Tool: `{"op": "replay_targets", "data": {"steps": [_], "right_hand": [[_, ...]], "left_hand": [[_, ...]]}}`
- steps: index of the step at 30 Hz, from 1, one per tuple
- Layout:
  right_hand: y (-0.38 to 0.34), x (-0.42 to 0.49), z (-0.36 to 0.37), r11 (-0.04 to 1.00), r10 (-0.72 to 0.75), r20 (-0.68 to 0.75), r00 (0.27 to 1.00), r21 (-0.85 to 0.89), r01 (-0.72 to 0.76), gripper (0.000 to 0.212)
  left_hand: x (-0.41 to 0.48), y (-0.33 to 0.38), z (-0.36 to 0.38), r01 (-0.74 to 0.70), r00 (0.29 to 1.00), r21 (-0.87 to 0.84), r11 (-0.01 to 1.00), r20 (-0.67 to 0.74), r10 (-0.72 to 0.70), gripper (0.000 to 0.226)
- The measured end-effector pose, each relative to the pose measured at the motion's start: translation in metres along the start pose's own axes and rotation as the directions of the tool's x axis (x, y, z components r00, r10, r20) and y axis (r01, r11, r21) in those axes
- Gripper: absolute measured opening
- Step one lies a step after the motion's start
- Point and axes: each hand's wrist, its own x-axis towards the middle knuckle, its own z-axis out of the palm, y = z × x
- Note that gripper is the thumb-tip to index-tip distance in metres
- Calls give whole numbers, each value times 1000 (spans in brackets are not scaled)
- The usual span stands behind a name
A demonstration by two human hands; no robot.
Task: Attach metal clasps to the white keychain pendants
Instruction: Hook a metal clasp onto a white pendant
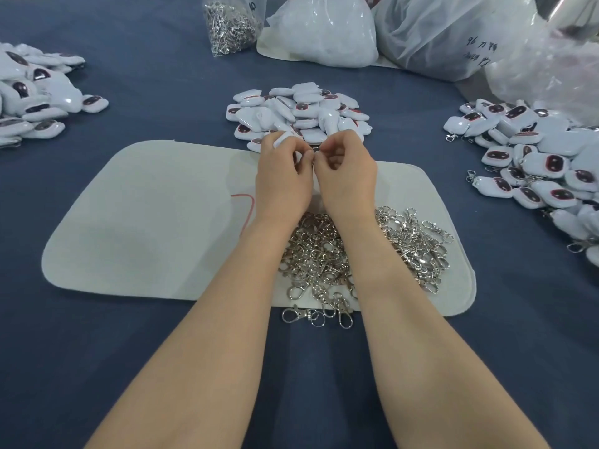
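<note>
Your left hand [283, 176] curled its fingers round a glossy white plastic pendant [281, 138], above the far edge of the pale felt mat [146, 222]. Your right hand [346, 170] met it fingertip to fingertip, fingers curled in a pinch; what it held I cannot tell. The heap of silver metal swivel clasps [317, 257] lay on the mat beneath your wrists. A pile of loose white pendants [298, 111] sat just beyond the mat's far edge.

We find black handwriting on the large translucent plastic bag [453, 40] at the far right. As it lies we read "96" and perhaps "11"; the rest is illegible to us. The bag of metal clasps [231, 30] carries a small dark mark which we cannot read.
</note>
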Motion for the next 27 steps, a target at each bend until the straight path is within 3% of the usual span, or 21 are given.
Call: {"op": "replay_targets", "data": {"steps": [22,27], "right_hand": [[0,0,-1,999,21,46,999,-32,-19,13],[-1,-1,-2,996,-48,72,996,-74,53,13]], "left_hand": [[-1,3,-2,9,1000,44,999,9,-9,11],[-1,1,-1,15,1000,45,999,-5,-15,10]]}}
